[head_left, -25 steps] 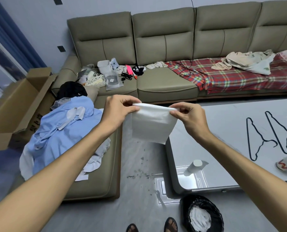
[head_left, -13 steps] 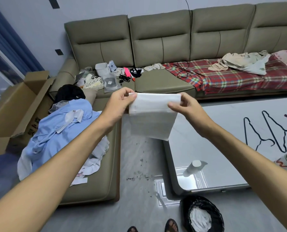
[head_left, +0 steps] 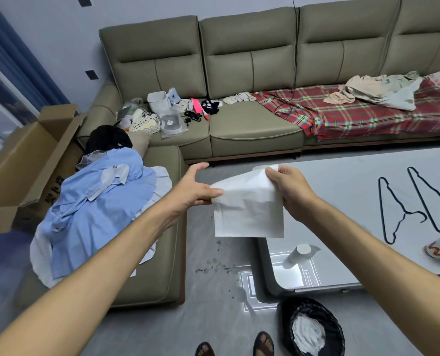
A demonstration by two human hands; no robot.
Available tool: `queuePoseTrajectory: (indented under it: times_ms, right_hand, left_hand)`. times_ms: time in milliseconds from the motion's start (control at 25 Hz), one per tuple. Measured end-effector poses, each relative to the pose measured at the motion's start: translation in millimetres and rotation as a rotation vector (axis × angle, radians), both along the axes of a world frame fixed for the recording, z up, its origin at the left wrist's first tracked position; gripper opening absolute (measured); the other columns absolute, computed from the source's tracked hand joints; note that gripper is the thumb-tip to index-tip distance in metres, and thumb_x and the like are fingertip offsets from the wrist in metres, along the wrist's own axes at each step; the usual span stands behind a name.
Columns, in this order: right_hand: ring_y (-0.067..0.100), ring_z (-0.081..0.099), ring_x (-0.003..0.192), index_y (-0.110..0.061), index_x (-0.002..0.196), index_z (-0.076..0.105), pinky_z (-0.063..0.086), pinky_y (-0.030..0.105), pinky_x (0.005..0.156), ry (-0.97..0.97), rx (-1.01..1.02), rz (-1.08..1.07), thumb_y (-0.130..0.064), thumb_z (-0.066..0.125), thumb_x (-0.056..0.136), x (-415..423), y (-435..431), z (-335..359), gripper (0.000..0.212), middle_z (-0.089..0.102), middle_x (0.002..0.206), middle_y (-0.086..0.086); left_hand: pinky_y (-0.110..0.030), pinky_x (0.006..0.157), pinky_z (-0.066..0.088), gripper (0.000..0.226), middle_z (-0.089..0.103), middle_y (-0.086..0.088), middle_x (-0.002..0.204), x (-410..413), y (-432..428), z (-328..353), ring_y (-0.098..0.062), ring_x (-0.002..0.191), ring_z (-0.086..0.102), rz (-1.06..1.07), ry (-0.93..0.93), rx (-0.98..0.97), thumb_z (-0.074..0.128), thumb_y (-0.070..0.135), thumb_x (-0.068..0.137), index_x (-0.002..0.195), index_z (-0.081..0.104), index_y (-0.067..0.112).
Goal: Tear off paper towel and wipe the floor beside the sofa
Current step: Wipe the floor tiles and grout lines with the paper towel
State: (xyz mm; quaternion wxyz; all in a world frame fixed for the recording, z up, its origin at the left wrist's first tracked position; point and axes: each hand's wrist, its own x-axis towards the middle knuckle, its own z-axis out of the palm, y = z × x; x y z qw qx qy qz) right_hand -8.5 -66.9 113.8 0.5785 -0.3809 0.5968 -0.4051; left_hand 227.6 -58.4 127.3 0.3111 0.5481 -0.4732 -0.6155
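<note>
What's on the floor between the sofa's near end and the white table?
The head view shows bare grey floor there, marked by scattered dark spots. The paper towel, held by the left hand and right hand, hangs above it.

The paper towel (head_left: 248, 209) is thin white paper, dull and a bit wrinkly. The sofa (head_left: 252, 129) looks like smooth leather, and the blanket (head_left: 368, 119) on it is checked cloth. The table top (head_left: 342, 201) is shiny, and the box (head_left: 26, 160) is brown cardboard.
</note>
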Motion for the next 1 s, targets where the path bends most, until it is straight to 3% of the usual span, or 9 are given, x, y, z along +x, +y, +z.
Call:
queuePoseTrajectory:
  times_ms: [120,200,280,360,440,600,720,880,1000]
  right_hand:
    - [0.024,0.046,0.081,-0.016,0.100,0.054,0.034,0.031,0.067,0.031,-0.001,0.020,-0.032,0.058,0.093,-4,-2,-5,0.018,0.049,0.090,0.009]
    - [0.027,0.056,0.093,-0.024,0.122,0.048,0.047,0.035,0.082,0.083,-0.011,0.080,-0.039,0.070,0.083,-13,-3,-9,0.048,0.054,0.104,0.009]
    - [0.027,0.062,0.098,-0.035,0.131,0.044,0.052,0.036,0.088,0.134,-0.079,0.168,-0.029,0.081,0.074,-21,-1,-11,0.068,0.061,0.107,0.015]
    - [0.024,0.063,0.089,-0.030,0.118,0.059,0.052,0.025,0.077,0.169,-0.148,0.273,-0.012,0.084,0.069,-23,1,-12,0.058,0.066,0.100,0.014]
    - [0.021,0.062,0.086,-0.023,0.104,0.069,0.050,0.024,0.072,0.271,-0.171,0.289,-0.004,0.085,0.066,-22,-1,-13,0.045,0.068,0.101,0.008]
    - [0.007,0.056,0.069,-0.024,0.090,0.073,0.039,0.009,0.057,0.541,-0.303,0.244,-0.017,0.083,0.072,-24,-11,-18,0.022,0.066,0.081,-0.002]
    - [0.011,0.050,0.072,-0.020,0.083,0.075,0.034,0.013,0.055,0.672,-0.394,0.252,-0.026,0.079,0.077,-30,-19,-18,0.009,0.055,0.077,-0.003]
    - [0.017,0.055,0.092,-0.015,0.077,0.067,0.041,0.027,0.071,0.556,-0.328,0.384,-0.025,0.078,0.079,-44,-32,-13,0.015,0.059,0.104,-0.001]
    - [0.012,0.054,0.076,-0.017,0.087,0.065,0.035,0.032,0.067,0.357,-0.232,0.602,-0.033,0.076,0.080,-51,-44,2,0.021,0.064,0.085,-0.002]
  left_hand:
    - [-0.025,0.079,0.053,0.051,0.070,-0.015,0.085,-5,0,-8,-0.020,0.080,0.066,-0.070,-0.066,-0.091,0.075,0.000,0.074,0.116,0.058,0.024]
    - [-0.025,0.074,0.054,0.034,0.068,-0.017,0.082,-7,-3,-10,-0.019,0.075,0.065,-0.005,-0.087,-0.129,0.073,-0.005,0.075,0.099,0.067,0.019]
    - [-0.019,0.064,0.055,0.024,0.065,-0.013,0.078,-8,-6,-11,-0.010,0.067,0.065,0.067,-0.098,-0.167,0.071,-0.005,0.077,0.090,0.070,0.015]
    - [-0.017,0.064,0.055,0.020,0.066,-0.011,0.079,-9,-10,-13,-0.005,0.065,0.064,0.094,-0.116,-0.196,0.071,-0.004,0.078,0.089,0.072,0.013]
    - [-0.014,0.068,0.054,0.023,0.068,-0.008,0.082,-12,-13,-14,-0.002,0.068,0.063,0.087,-0.157,-0.221,0.075,-0.002,0.074,0.088,0.073,0.016]
    - [-0.018,0.070,0.052,0.028,0.069,0.000,0.078,-20,-23,-18,-0.002,0.065,0.059,0.079,-0.379,-0.363,0.083,0.004,0.066,0.084,0.073,0.023]
    - [-0.027,0.068,0.049,0.018,0.070,0.007,0.072,-23,-33,-22,-0.007,0.067,0.060,0.087,-0.495,-0.446,0.083,0.016,0.067,0.075,0.074,0.029]
    - [-0.030,0.078,0.048,0.010,0.070,0.009,0.087,-25,-48,-17,-0.011,0.080,0.063,0.038,-0.448,-0.436,0.080,0.029,0.070,0.073,0.071,0.029]
    - [-0.032,0.067,0.041,0.025,0.057,0.001,0.063,-32,-56,-12,-0.013,0.064,0.050,-0.002,-0.370,-0.381,0.071,0.040,0.074,0.079,0.066,0.016]
